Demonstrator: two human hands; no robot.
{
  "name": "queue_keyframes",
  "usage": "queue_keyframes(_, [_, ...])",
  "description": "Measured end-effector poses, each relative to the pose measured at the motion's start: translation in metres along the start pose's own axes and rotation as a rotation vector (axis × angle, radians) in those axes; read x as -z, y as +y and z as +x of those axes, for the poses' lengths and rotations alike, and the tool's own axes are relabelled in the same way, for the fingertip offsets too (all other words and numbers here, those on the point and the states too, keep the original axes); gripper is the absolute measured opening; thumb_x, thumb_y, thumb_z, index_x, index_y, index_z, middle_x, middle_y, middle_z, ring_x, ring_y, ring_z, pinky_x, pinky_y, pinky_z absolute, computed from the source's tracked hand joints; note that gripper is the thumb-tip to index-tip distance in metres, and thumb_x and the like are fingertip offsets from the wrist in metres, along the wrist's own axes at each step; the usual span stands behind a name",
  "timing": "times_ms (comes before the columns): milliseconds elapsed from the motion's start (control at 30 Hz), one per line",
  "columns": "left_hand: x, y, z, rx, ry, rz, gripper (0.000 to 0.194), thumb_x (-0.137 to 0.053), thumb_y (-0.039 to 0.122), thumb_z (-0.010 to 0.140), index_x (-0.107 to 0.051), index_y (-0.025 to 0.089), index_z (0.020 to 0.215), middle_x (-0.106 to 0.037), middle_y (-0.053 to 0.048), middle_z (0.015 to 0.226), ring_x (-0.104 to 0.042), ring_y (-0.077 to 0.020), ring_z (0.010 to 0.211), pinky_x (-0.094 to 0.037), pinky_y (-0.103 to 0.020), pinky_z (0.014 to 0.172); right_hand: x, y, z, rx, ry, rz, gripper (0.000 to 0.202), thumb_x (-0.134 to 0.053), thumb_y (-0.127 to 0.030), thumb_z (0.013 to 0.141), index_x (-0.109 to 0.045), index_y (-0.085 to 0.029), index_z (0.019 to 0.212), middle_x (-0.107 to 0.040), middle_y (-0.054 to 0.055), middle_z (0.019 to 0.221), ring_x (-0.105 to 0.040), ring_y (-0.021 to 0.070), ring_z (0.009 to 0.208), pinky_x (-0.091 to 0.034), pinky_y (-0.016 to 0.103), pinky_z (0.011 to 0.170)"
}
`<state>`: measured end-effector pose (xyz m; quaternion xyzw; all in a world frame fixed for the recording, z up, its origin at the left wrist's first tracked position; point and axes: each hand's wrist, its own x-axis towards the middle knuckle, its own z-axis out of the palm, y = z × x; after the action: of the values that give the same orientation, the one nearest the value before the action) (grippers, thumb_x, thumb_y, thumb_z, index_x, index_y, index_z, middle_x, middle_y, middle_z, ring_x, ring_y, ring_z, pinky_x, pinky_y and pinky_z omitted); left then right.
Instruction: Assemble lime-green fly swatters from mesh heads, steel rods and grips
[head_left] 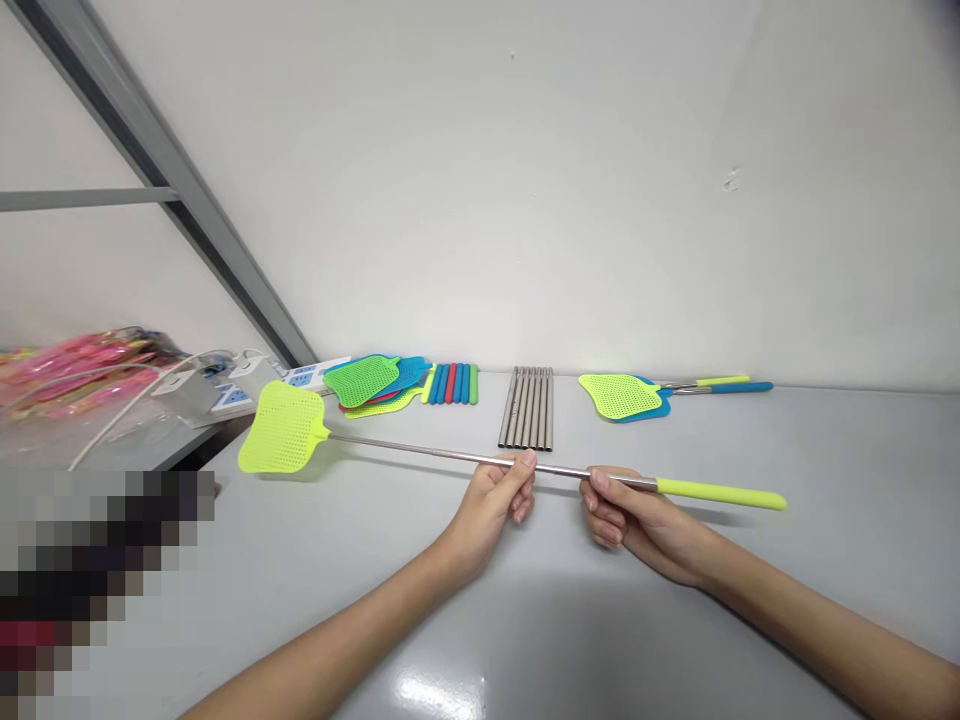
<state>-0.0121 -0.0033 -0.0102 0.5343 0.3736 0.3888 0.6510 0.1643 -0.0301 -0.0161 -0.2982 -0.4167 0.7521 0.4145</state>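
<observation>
Yellow-green fly swatter [559, 470] was held across both hands above the grey table [570, 640], its stepped metal rod pinched at two places: thumb and fingers of the left hand [487, 505] on the thinner part, those of the right hand [649, 520] on the thicker part just short of the grip sleeve [720, 494]. Its perforated head [281, 430] lay well left of the left fingers. Head, rod and sleeve were joined; judged complete or nearly so. Beyond the right fingers, two whole swatters [619, 397], one yellow-green and one blue, lay stacked, presumably finished. Judged outstanding: loose heads [364, 382] and a row of coloured sleeves [451, 384], both beyond and left of the left fingers, plus bare metal tubes [527, 410] just beyond them. Margins: the wall [562, 200] bounded the far side; the held head hung near the table's left edge, close by a power strip [304, 376] and chargers [184, 395]. Open room lay nearer the body than the fingers, and right of the sleeve.
</observation>
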Motion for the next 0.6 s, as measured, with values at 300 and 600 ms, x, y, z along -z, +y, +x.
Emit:
queue_keyframes(300, [0.0,-0.001,0.0,-0.03,0.004,-0.042,0.041,-0.044,0.044,0.079,-0.036,0.017,0.05,-0.028,0.007,0.045,-0.029,-0.0064,0.042,-0.023,-0.023,0.048,-0.008,-0.001,-0.004,-0.108,-0.137,-0.142,0.027,-0.05,-0.035,0.081,-0.057,-0.012,0.069,-0.038,-0.005,0.048,-0.036,0.0067,0.045,-0.027,0.021,0.046])
queue_keyframes(600, [-0.001,-0.001,-0.001,-0.043,-0.004,0.09,0.04,-0.042,0.041,0.081,-0.036,0.017,0.05,-0.03,0.006,0.044,-0.029,-0.0068,0.043,-0.023,-0.023,0.047,-0.024,-0.029,-0.014,0.024,-0.09,-0.119,0.023,-0.047,-0.03,0.082,-0.058,-0.014,0.069,-0.045,-0.001,0.053,-0.046,0.0101,0.05,-0.036,0.024,0.051])
